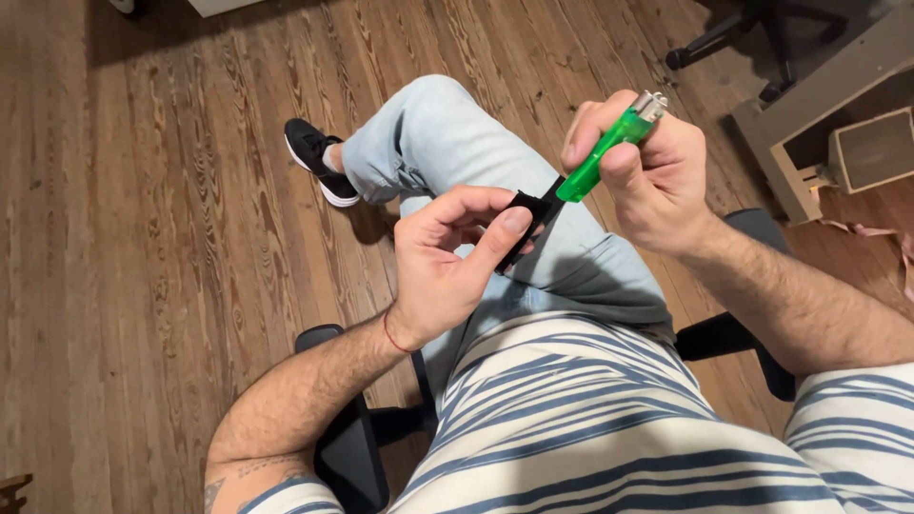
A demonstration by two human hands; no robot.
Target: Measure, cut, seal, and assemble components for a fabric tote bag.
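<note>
The green lighter [609, 143] is translucent, with a silver metal head at its upper end. Its long axis runs on a diagonal: the metal head points up and to the right, away from the person, and the base points down and to the left, toward the lap. It is held in the air above the person's raised knee, not resting on anything.

The right hand [647, 171] is closed around the lighter, thumb lying across the near side of the green body and the fingers wrapped behind it, so the grip is tight on the lighter.

Touching the lighter's lower end is a thin black strap [531, 221], which follows roughly the same diagonal and runs further down and left. The left hand [447, 262] pinches this strap, thumb stretched along its near side and the fingers curled over the top; a thin red cord circles the wrist.

Below both hands lie light blue jeans [457, 143], one leg crossed with a black shoe [317, 157] with a white sole at its end. The person wears a blue and white striped shirt [590, 419] and sits in a black chair [347, 447] on a wooden plank floor [143, 238]. A pale cabinet [828, 124] stands at the upper right.
</note>
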